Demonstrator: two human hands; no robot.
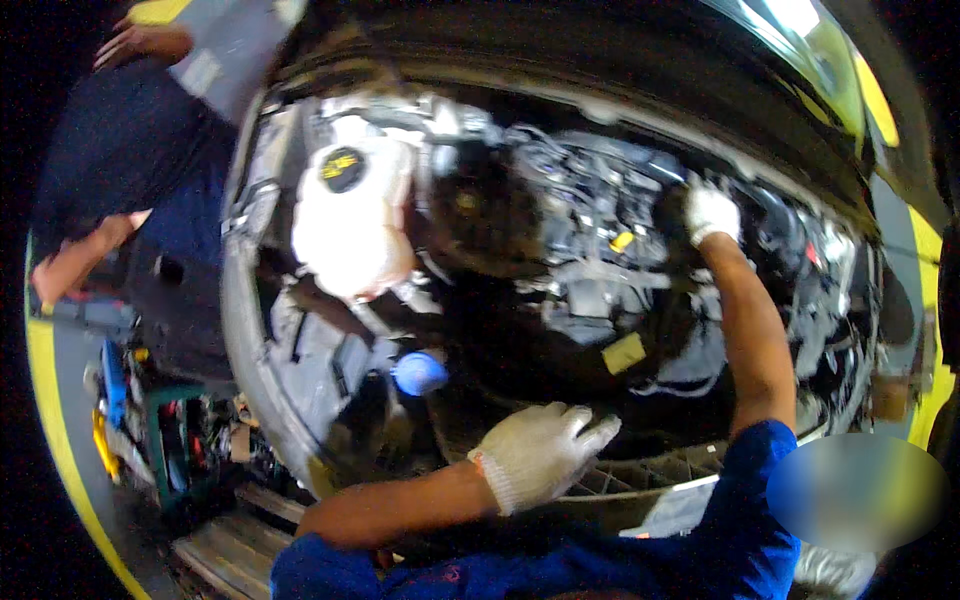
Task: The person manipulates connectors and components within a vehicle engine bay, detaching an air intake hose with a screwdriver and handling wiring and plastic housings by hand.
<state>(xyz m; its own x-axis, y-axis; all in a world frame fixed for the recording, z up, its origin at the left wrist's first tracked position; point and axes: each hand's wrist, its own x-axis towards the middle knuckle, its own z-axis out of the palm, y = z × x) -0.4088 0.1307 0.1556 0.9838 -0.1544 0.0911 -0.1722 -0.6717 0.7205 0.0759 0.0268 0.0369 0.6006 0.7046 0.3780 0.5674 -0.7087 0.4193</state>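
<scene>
A car's engine bay lies open in front of me. My left hand, in a white knitted glove, rests at the near front edge over the dark grille mesh, fingers stretched and slightly apart, with nothing visible in it. My right hand, gloved too, reaches to the far right side of the engine; its fingertips are blurred among dark parts, so what they touch is hidden. Left of the right hand are a small yellow piece and dark hoses and metal engine parts. A yellowish tag sits nearer to me.
A white reservoir with a black cap stands at the left of the bay; a blue cap is nearer. Above hangs the raised hood. Another person in dark clothes stands at the left. A tool crate is at lower left.
</scene>
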